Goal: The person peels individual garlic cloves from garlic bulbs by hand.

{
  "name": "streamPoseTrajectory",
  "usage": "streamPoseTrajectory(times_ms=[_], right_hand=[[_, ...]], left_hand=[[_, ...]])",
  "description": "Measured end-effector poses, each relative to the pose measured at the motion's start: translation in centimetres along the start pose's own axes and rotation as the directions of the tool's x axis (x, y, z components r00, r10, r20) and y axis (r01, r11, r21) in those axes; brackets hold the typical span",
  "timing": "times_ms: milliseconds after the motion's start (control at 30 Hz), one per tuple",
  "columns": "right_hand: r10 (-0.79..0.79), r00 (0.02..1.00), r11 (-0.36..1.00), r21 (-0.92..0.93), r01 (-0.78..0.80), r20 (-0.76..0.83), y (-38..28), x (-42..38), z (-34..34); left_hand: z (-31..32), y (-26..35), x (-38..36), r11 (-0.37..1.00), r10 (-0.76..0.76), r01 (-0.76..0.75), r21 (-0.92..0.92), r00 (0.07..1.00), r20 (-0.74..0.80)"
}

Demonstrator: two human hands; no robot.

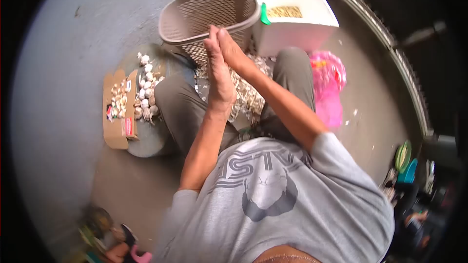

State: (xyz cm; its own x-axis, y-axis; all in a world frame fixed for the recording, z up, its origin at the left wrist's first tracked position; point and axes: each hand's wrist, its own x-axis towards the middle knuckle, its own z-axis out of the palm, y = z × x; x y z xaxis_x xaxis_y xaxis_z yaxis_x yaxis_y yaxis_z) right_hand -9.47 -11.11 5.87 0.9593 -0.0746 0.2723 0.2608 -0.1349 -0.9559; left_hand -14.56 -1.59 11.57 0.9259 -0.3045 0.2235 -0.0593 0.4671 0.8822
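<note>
My left hand and my right hand meet palm to palm over my lap, fingers stretched out straight. Nothing shows between the palms, though their inner sides are hidden. Just beyond the fingertips stands a tall beige mesh basket. Beneath my hands, a heap of pale garlic skins lies between my knees. To the left, whole garlic bulbs sit in a cluster on a round grey surface. Beside them, an open cardboard box holds loose garlic cloves.
Behind the basket on the right is a white box with a green piece on its rim. A pink plastic bag rests by my right knee. A metal rail runs along the right. Blurred items lie at lower right.
</note>
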Motion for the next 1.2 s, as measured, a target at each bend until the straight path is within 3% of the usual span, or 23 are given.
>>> streamPoseTrajectory(times_ms=[33, 100, 133, 167, 200, 233, 300, 433, 467, 533, 600, 633, 667, 700, 733, 800, 833, 867, 900, 967, 1033, 1100, 1200], right_hand=[[0.103, 0.995, 0.880, 0.467, -0.084, -0.015, 4.0, -0.4, 0.3], [0.123, 0.992, 0.696, 0.714, -0.074, -0.018, 1.7, -2.5, 1.1], [0.132, 0.989, 0.546, 0.829, -0.126, 0.063, -0.1, -3.6, 0.9], [0.058, 0.953, 0.294, 0.908, -0.300, 0.297, -1.8, -4.4, -0.1], [-0.207, 0.953, -0.115, 0.962, -0.247, 0.220, 2.2, -2.2, 1.4], [0.228, 0.940, -0.081, 0.967, -0.240, 0.252, -2.4, -3.9, -0.1], [0.133, 0.967, 0.235, 0.941, -0.246, 0.219, -4.6, -5.4, -1.3], [0.175, 0.979, 0.803, 0.590, -0.078, -0.108, -2.7, -5.6, -0.6], [0.082, 0.987, 0.862, 0.506, 0.000, -0.139, 3.3, -4.4, 0.0], [0.139, 0.985, 0.759, 0.650, -0.038, -0.105, 7.4, -3.7, 0.4], [0.342, 0.932, 0.303, 0.925, -0.229, 0.118, 1.1, -2.4, -3.3], [0.136, 0.969, 0.077, 0.973, -0.218, 0.206, 0.5, -3.2, -4.3], [-0.091, 0.969, -0.149, 0.958, -0.243, 0.232, 0.2, -4.3, -5.5], [-0.312, 0.930, -0.354, 0.884, -0.305, 0.196, -0.3, -5.7, -7.1], [-0.319, 0.926, -0.276, 0.916, -0.292, 0.199, -3.1, -7.8, -9.7], [-0.384, 0.910, -0.071, 0.977, -0.200, 0.158, -4.2, -13.2, -14.9], [-0.447, 0.887, 0.053, 0.993, -0.102, 0.115, -2.8, -16.2, -17.6], [-0.127, 0.984, 0.453, 0.890, -0.052, 0.122, -2.4, -21.1, -20.6], [0.062, 0.996, 0.633, 0.769, -0.089, 0.064, -1.5, -25.3, -22.3], [0.535, 0.843, 0.639, 0.628, -0.444, 0.052, 2.8, -34.7, -25.0], [0.907, 0.414, 0.411, 0.355, -0.839, -0.072, 6.2, -42.4, -24.7], [0.895, 0.238, 0.313, 0.150, -0.938, -0.377, 13.1, -49.8, -23.1], [0.869, 0.046, 0.478, 0.814, -0.329, -0.492, 20.1, -51.4, -23.2]], left_hand=[[0.5, 0.2, -0.5, 0.920, 0.143, -0.173, 0.353, 0.984, 0.110], [0.9, 1.2, 0.3, 0.362, 0.316, -0.566, 0.740, 0.822, 0.474], [-0.2, -1.2, 0.5, 0.062, 0.267, -0.508, 0.859, 0.838, 0.476], [-1.9, -2.6, 1.3, 0.367, 0.135, -0.424, 0.828, 0.905, 0.404], [-3.3, -3.2, 1.4, 0.275, 0.147, -0.448, 0.851, 0.894, 0.423], [-4.0, -3.3, 1.9, 0.176, 0.165, -0.478, 0.860, 0.876, 0.453], [-4.0, -2.9, 1.4, 0.132, 0.238, -0.429, 0.893, 0.889, 0.392], [-5.5, -5.9, 1.4, 0.822, 0.040, 0.005, 0.569, 0.997, -0.067], [-2.1, -6.9, 0.1, 0.759, 0.148, -0.225, 0.611, 0.973, 0.175], [3.9, -4.4, -3.4, 0.409, 0.026, -0.434, 0.803, 0.885, 0.465], [1.7, -5.3, -1.5, 0.294, 0.040, -0.465, 0.835, 0.879, 0.475], [-0.2, -5.7, -0.3, 0.240, 0.046, -0.475, 0.847, 0.877, 0.478], [-3.0, -5.5, 0.7, -0.063, 0.030, -0.484, 0.873, 0.873, 0.486], [-4.6, -5.6, 1.6, 0.003, 0.110, -0.395, 0.919, 0.913, 0.392], [-6.5, -5.7, 2.6, 0.076, 0.178, -0.305, 0.949, 0.941, 0.288], [-15.2, -4.8, 5.3, 0.303, -0.202, 0.195, 0.933, 0.970, -0.138], [-15.8, -3.9, 5.1, 0.218, 0.039, -0.176, 0.960, 0.984, 0.171], [-13.5, -3.7, 3.6, 0.478, 0.118, 0.044, 0.877, 0.986, -0.114], [-13.1, -3.0, 3.4, 0.465, 0.085, -0.009, 0.885, 0.996, -0.035], [-12.6, -2.6, 3.1, 0.448, 0.023, -0.106, 0.888, 0.994, 0.107], [-10.6, -3.6, 2.5, 0.444, -0.124, -0.103, 0.890, 0.977, 0.175], [-7.2, -4.1, 2.0, 0.413, -0.313, -0.072, 0.908, 0.925, 0.215], [-5.3, -6.2, 1.9, 0.264, -0.437, -0.244, 0.933, 0.832, 0.341]])
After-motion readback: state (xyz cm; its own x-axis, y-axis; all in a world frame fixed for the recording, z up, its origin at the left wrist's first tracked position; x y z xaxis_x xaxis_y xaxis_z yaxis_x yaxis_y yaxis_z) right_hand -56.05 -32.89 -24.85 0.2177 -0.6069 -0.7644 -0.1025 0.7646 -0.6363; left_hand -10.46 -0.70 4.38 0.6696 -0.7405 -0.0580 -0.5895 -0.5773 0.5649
